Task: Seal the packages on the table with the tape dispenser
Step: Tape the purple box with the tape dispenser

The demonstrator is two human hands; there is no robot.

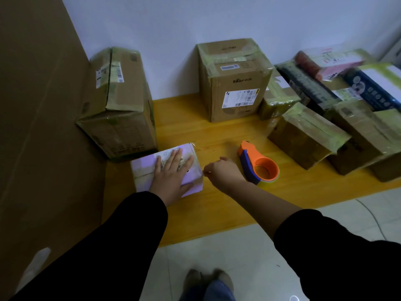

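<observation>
Packages [308, 137]: taped cardboard boxes stand along the back of the table against the wall [173, 29], with a crowded, overlapping heap at the right of the frame. Several carry printed labels.
Cardboard sheet [43, 109]: tall brown panel filling the left edge of the frame, beside the table.
Table [217, 135]: yellow wooden top across the middle of the frame, with pale floor tiles [217, 257] below it.
Left carton [121, 109]: large and tilted, at left centre, its near end just behind the lilac package.
Centre carton [234, 83]: upright at top centre, with a shipping label on its front.
Lilac package [141, 170]: small flat parcel at the table's left front, its label partly under the hand.
Tape dispenser [258, 164]: orange and blue, lying on the table right of centre, just right of the right hand.
Left hand [173, 172]: flat on the lilac package, fingers straight and spread, pressing down.
Right hand [223, 170]: fingers curled in, thumb and forefinger tips together at the package's right edge. What they pinch, if anything, is too faint to tell.
</observation>
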